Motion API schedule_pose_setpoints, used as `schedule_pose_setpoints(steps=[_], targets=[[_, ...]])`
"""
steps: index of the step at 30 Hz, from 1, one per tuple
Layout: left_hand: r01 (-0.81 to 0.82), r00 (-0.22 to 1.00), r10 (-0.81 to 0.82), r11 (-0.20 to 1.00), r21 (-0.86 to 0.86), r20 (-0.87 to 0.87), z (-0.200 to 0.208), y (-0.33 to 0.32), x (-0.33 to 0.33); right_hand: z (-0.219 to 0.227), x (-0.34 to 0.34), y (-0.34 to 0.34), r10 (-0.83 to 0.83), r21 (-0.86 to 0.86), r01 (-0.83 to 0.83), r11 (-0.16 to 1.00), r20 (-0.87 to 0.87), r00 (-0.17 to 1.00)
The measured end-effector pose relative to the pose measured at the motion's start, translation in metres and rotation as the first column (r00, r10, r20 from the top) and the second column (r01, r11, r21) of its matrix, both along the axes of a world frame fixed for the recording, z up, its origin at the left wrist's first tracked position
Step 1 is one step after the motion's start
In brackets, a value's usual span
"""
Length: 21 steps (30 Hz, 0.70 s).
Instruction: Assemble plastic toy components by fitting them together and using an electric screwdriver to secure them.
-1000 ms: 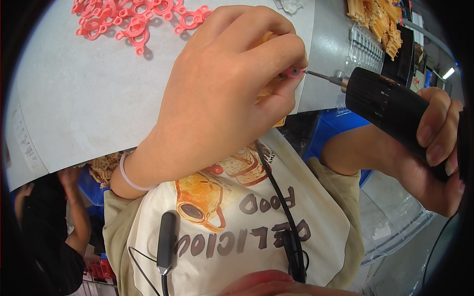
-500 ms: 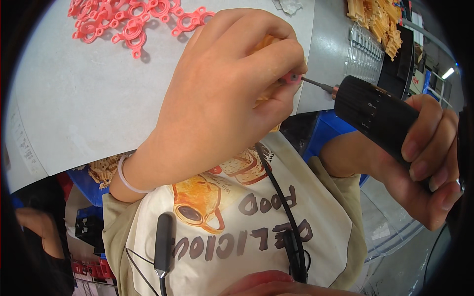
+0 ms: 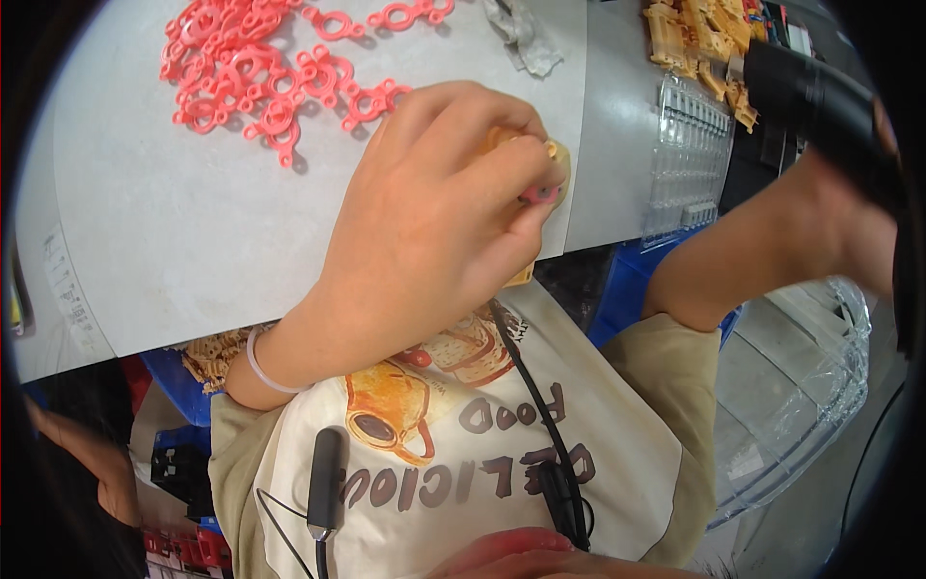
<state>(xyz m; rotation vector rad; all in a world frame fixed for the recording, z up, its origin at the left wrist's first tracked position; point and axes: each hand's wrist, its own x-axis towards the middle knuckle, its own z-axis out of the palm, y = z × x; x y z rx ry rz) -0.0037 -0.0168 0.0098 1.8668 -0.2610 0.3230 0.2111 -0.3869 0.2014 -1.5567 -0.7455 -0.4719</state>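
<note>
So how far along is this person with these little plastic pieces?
Hard to say what is finished. In hand: the left hand pinches a small yellow part with a pink bit on it, while the right hand holds a black power tool off to the side. Left: a heap of pink rings and yellow parts on the table.

A small assembly workshop: a grey workbench [image 3: 193, 241] strewn with pink plastic parts [image 3: 260, 72], yellow mouldings [image 3: 699, 34] and clear trays [image 3: 687, 154].
</note>
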Motion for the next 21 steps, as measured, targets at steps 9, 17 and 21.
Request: schedule_pose_setpoints(steps=[9,17,21], targets=[[0.074,0.997,-0.072,0.996,-0.056,0.034,-0.001,0.013,-0.004,0.098,0.298,-0.294,-0.072,-0.046,0.075,0.996,0.069,0.995],[0.044,0.998,-0.044,0.999,0.002,-0.043,0.015,-0.001,0.005,-0.047,0.141,0.01,-0.066,0.049,0.066,0.997,0.002,0.998],[0.048,0.999,-0.048,0.999,-0.004,0.01,0.011,0.004,0.008,-0.038,0.126,0.029,-0.1,0.019,0.1,0.995,0.004,0.995]])
